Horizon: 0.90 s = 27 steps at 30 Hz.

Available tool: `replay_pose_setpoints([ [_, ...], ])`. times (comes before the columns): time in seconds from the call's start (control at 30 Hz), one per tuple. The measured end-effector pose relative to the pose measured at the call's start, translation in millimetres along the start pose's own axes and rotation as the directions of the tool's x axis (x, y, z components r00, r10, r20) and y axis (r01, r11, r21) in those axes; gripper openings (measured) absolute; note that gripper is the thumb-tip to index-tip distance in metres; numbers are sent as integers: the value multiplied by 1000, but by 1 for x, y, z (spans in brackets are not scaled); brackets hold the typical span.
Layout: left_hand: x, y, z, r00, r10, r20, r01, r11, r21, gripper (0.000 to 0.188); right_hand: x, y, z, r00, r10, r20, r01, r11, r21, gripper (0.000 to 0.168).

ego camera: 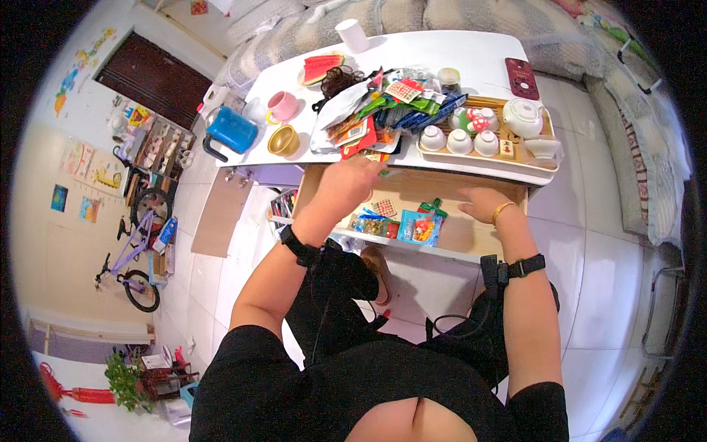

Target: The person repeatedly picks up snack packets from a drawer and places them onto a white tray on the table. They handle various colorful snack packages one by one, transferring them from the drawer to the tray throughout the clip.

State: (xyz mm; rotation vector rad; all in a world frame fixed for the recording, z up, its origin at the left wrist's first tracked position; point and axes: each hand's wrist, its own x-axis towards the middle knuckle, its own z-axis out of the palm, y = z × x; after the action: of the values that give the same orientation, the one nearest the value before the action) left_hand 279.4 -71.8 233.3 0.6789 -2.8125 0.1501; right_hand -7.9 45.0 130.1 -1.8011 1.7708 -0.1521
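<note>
In the head view my left hand (pixel 353 179) is over the left part of an open wooden drawer (pixel 464 244), near the table edge; whether it holds something is hidden. My right hand (pixel 486 204), with a gold bracelet at its wrist, is over the drawer's right side, fingers apart and holding nothing. Between and below them lie a blue snack pouch (pixel 421 227), a green-capped pouch (pixel 433 206), a red-dotted packet (pixel 384 207) and small clear packets (pixel 369 225). Just beyond my left hand, a pile of packets (pixel 359 135) rests on the white table (pixel 475 47).
On the table stand a blue pitcher (pixel 235 131), a pink mug (pixel 283 105), a gold bowl (pixel 283 140), a paper roll (pixel 352 36), watermelon slices (pixel 322 67) and a tea tray (pixel 486 156) with cups and a white teapot (pixel 522 117). A cabinet door (pixel 221 212) hangs at the left.
</note>
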Motion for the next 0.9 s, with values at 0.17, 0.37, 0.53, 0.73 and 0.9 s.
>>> replay_pose_setpoints([
  [0.17, -19, -33, -22, 942, -280, -188, 301, 948, 99, 15, 0, 2, 2, 1000, -18, -4, 18, 1000, 8, 49],
  [0.37, -25, -99, -12, 821, -458, -342, 544, 810, 219, 15, 7, 9, 9, 1000, -12, 17, 12, 1000, -4, 48],
  [0.53, -19, -147, 21, 770, -567, -294, 635, 726, 264, 15, 6, 0, 6, 998, 50, 33, -50, 999, 7, 48],
  [0.73, 4, -183, 55, 786, -538, -304, 610, 756, 239, 15, 3, -8, 0, 997, 68, 47, -68, 998, 4, 47],
  [0.9, 14, -191, 72, 777, -578, -250, 627, 746, 225, 17, 8, -8, 3, 998, 46, 34, -47, 999, 24, 45],
])
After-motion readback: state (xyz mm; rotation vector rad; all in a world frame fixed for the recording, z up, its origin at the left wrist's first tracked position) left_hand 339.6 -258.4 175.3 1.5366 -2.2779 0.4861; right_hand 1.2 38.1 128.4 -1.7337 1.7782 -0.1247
